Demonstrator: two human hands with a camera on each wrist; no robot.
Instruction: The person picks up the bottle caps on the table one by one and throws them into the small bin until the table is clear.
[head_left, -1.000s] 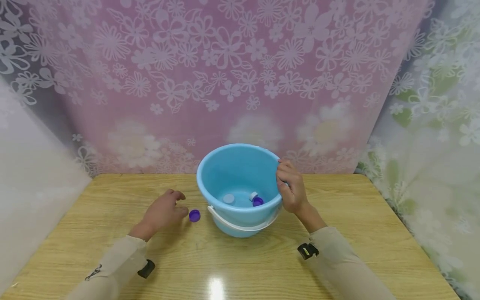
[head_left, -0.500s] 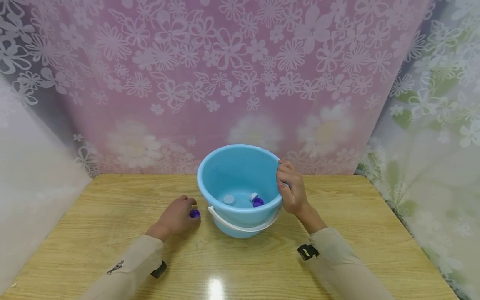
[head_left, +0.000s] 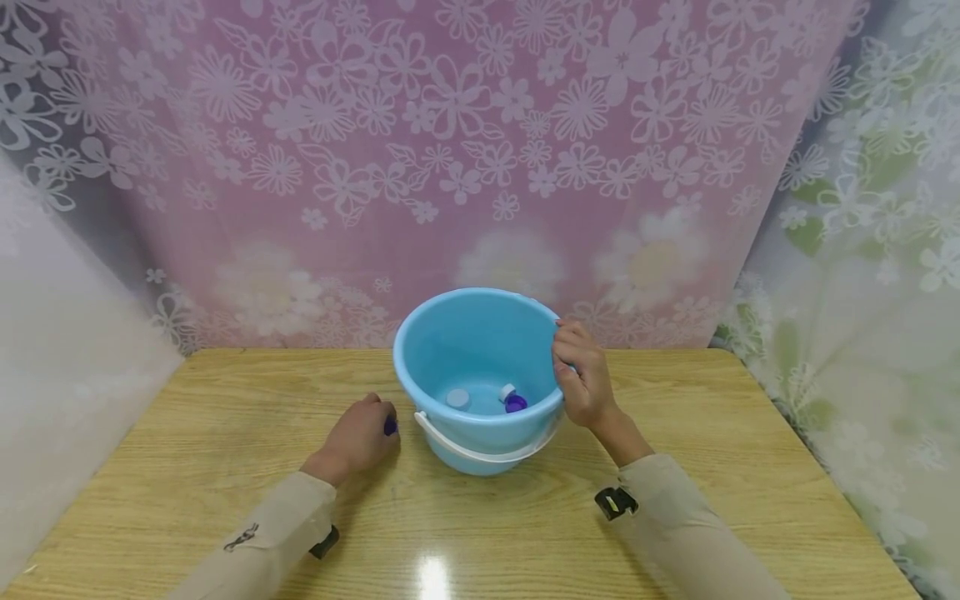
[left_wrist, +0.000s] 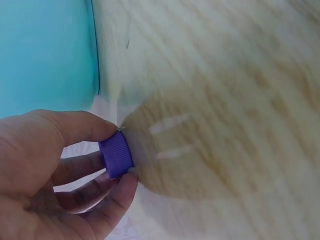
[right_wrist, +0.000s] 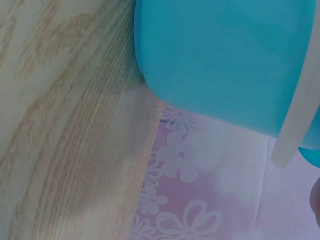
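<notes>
My left hand (head_left: 358, 437) pinches a purple ribbed bottle cap (left_wrist: 116, 154) between thumb and fingers, just left of the bucket and at the table surface. In the head view the fingers hide most of that cap. A light blue bucket (head_left: 480, 329) stands upright on the table. My right hand (head_left: 585, 375) grips its rim on the right side. Inside, on the bottom, lie a white cap (head_left: 458, 399), a smaller white cap (head_left: 507, 391) and another purple cap (head_left: 516, 404). The right wrist view shows the bucket's outer wall (right_wrist: 220, 60); only a sliver of the hand appears there.
The bucket's white handle (head_left: 480, 456) hangs down at its front. The wooden table (head_left: 675, 417) reaches to a pink flowered curtain (head_left: 480, 167) behind. Pale flowered cloth (head_left: 885, 275) hangs along the right side.
My left hand has moved right to the purple cap beside the bucket and closed its fingers on it. The right hand and the bucket have stayed in place.
</notes>
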